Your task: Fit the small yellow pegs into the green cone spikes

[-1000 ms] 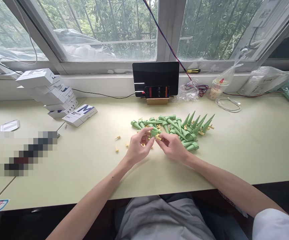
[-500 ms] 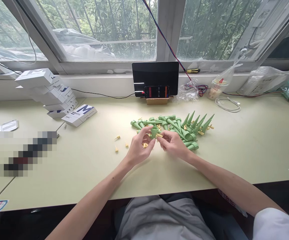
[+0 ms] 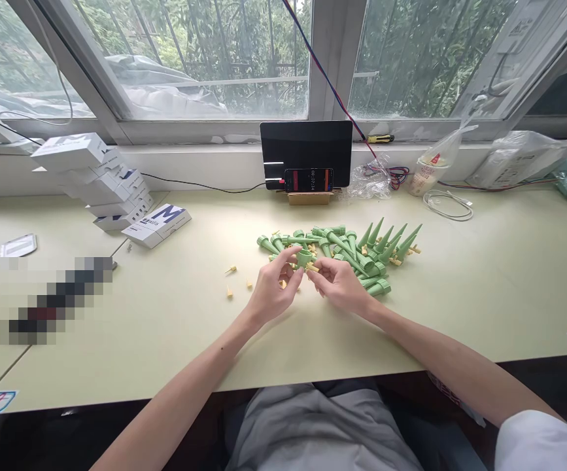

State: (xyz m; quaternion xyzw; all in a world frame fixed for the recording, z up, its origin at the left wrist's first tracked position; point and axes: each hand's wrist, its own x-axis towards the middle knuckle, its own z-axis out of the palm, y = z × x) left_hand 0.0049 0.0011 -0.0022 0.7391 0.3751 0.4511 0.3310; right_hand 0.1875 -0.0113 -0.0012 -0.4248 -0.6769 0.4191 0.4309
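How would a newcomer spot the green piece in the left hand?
On the pale table, find the pile of green spikes. In front of it, the left hand pinches the green piece: wide open end up, the only green one held.

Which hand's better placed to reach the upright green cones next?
Right, probably: the right hand is nearer the upright green cones, though it's pinching a yellow piece. The left hand is farther off, holding a green piece.

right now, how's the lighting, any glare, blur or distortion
Head view: bright daylight through the windows, faint shadows under the left hand and right hand; head view: white glints on the black screen; head view: a pixelated patch at the left; head view: window frames slant, perhaps wide-angle distortion.
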